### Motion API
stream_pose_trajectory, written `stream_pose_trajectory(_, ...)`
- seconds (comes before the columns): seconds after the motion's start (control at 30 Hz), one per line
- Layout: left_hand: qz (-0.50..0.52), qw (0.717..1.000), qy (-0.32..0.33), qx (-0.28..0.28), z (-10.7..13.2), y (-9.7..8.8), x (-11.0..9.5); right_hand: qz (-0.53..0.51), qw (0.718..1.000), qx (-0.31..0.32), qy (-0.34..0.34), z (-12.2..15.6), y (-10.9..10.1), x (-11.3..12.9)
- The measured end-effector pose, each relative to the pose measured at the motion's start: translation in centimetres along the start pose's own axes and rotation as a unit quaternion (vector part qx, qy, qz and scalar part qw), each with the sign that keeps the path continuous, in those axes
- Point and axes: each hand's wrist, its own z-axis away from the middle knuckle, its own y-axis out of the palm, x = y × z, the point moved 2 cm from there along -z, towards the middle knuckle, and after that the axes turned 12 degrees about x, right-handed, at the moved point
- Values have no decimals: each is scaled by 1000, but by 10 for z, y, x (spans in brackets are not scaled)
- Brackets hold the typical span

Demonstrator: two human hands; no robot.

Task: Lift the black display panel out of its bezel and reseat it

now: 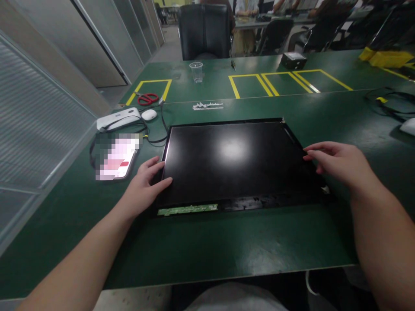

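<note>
A large black display panel (236,162) lies flat on the green table (207,246), with a strip of green circuit board (187,210) showing along its near edge. My left hand (144,185) rests on the panel's left edge, fingers stretched over the corner and apart. Over at the panel's right edge, my right hand (337,163) touches it with extended, slightly curled fingers. Neither hand holds anything.
A phone (118,157) lies left of the panel, with black cables, a white box (118,119) and a white mouse (149,114) behind it. Farther back are red scissors (147,99), a clear plastic cup (196,71), a small black box (293,60), yellow floor-tape outlines and black chairs.
</note>
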Motion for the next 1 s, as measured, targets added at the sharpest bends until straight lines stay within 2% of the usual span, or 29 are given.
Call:
stream_pose_trajectory(0.13,-30,999,7,12,0,-1,0,-58,998,1,36,2,0,4)
stream_pose_trajectory(0.43,-88,996,19,28,-3,-3,-2,-87,995,-10,46,8,0,15)
stream_pose_trajectory(0.87,-108,993,34,34,-5,-3,2,-132,990,-20,45,12,1,25)
stream_pose_trajectory(1.0,-111,993,31,35,-5,-2,1,-135,990,-25,40,11,1,22)
